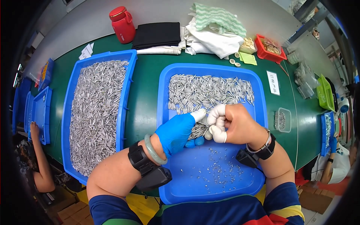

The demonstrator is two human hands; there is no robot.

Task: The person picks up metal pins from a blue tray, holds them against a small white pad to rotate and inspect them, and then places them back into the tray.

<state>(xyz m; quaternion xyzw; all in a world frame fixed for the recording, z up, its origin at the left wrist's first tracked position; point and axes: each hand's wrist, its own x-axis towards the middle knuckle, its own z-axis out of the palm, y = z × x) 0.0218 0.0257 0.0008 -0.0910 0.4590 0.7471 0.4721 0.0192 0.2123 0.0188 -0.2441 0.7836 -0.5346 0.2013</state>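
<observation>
My left hand [175, 132], in a blue glove with a white cover on the thumb, is closed around a bundle of slim silver metal pins [199, 131]. My right hand [236, 122], with white finger covers, is curled in a pinch at the right end of that bundle; what its fingertips hold is hidden. Both hands are over a blue tray [214, 68]. A heap of similar loose pins [210, 89] lies along the tray's far half. Tiny shiny bits [221, 168] are scattered on its near half.
A blue crate [128, 75] full of pins stands at left on the green table [146, 80]. At right sits a small clear box [282, 120] of metal parts. Along the back are a red flask [122, 25], folded cloths [213, 35] and a red basket [270, 48]. People work on both sides.
</observation>
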